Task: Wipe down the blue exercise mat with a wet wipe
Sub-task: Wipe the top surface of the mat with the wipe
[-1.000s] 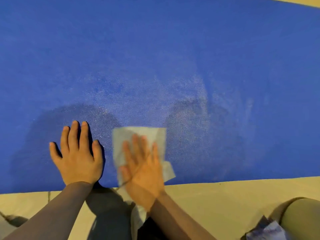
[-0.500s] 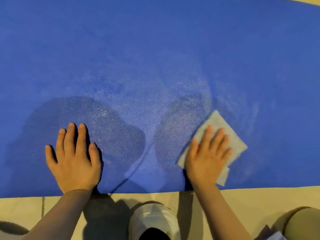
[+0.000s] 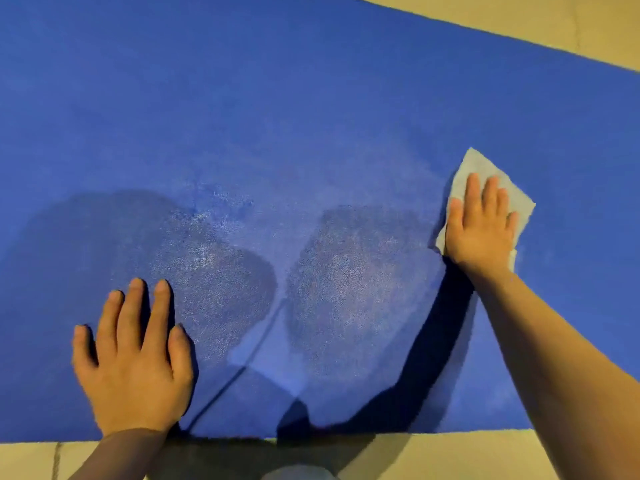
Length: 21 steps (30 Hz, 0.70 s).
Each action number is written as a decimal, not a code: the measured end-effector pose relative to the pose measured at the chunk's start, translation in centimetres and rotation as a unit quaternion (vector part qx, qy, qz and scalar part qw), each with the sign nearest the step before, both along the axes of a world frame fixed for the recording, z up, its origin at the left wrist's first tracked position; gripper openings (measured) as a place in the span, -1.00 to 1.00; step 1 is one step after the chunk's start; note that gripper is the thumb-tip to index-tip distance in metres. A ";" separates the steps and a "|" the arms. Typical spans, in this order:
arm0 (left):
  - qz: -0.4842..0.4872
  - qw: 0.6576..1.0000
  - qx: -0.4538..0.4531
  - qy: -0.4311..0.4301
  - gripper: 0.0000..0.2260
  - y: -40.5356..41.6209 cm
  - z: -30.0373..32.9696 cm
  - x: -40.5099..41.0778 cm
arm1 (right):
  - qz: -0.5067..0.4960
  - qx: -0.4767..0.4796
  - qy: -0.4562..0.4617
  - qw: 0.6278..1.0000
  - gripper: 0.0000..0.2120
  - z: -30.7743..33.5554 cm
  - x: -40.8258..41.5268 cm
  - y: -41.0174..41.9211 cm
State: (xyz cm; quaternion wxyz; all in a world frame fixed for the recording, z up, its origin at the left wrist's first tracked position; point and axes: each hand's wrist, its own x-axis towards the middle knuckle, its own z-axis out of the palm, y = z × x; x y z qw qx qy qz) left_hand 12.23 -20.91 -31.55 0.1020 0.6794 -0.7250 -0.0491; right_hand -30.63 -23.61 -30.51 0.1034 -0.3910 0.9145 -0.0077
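Observation:
The blue exercise mat [image 3: 311, 116] fills most of the view and lies flat on the floor. A pale wet wipe [image 3: 476, 168] lies on the mat at the right, mostly covered by my right hand [image 3: 479, 230], which presses it flat with straight fingers. My left hand [image 3: 133, 362] rests flat on the mat near its front edge at the left, fingers spread and holding nothing. Damp, shiny patches show on the mat between the two hands.
Beige tiled floor [image 3: 433, 452] runs along the mat's near edge and shows again at the top right corner [image 3: 554, 26]. Shadows of my arms and head fall across the mat's front half.
My right hand has swept the wipe from beside the left hand to the right and farther up the mat. The left hand has stayed in place.

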 end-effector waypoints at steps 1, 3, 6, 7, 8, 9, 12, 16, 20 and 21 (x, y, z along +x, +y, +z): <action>-0.001 1.000 0.003 -0.004 -0.50 -0.1 0.0 0.0 | -0.056 -0.007 0.002 0.998 -0.44 -0.1 0.4 -0.7; 0.002 1.000 0.002 -0.004 -0.50 0.0 -0.1 -0.1 | -0.139 -0.012 0.016 0.990 -0.45 -0.4 3.7 -3.1; -0.002 1.000 -0.009 -0.010 -0.50 -0.1 -0.1 -0.4 | 0.000 -0.038 0.015 0.999 -0.44 -1.8 12.1 -6.8; -0.006 1.000 -0.010 -0.019 -0.50 -0.2 -0.1 -0.3 | 0.083 -0.065 0.026 0.994 -0.43 -2.1 15.6 -7.3; -0.010 1.000 -0.007 -0.026 -0.50 -0.3 -0.1 -0.1 | 0.163 -0.085 0.030 0.983 -0.42 -2.1 18.9 -7.5; -0.012 1.000 -0.002 -0.027 -0.50 -0.3 -0.1 0.1 | 0.246 -0.091 0.021 0.965 -0.42 -1.8 21.9 -7.1; -0.003 1.000 0.001 -0.011 -0.49 -0.1 0.1 -0.1 | 0.463 -0.051 -0.026 0.884 -0.45 -1.0 24.8 -3.9; -0.007 1.000 0.003 -0.013 -0.48 -0.3 0.2 -0.2 | 0.340 -0.086 -0.025 0.936 -0.48 -1.5 16.9 -0.6; -0.014 1.000 -0.013 -0.018 -0.49 -0.2 0.0 0.0 | 0.034 0.003 -0.014 0.999 -0.33 -0.5 7.8 4.0; -0.014 1.000 -0.015 -0.020 -0.49 -0.2 -0.1 0.0 | -0.022 0.010 -0.021 0.999 -0.33 -0.1 6.7 5.2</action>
